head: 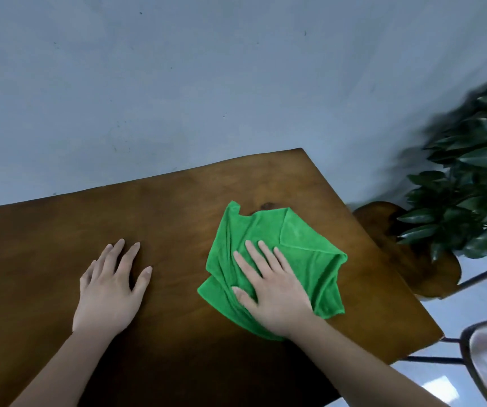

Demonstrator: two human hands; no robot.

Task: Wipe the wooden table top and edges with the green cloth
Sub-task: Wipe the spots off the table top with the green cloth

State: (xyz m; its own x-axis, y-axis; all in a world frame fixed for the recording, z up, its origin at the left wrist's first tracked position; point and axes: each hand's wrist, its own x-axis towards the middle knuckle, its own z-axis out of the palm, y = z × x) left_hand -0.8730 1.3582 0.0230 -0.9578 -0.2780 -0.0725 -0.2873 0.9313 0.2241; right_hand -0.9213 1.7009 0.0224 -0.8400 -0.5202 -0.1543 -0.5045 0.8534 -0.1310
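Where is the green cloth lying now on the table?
In the head view, the green cloth lies on the right part of the wooden table, flat under the right hand, near the right edge.

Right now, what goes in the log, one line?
right hand flat on green cloth | left hand flat on wooden table | plant beside table

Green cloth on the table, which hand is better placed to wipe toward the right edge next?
Right. The right hand lies flat on the green cloth, near the wooden table's right edge; the left hand rests on bare wood.
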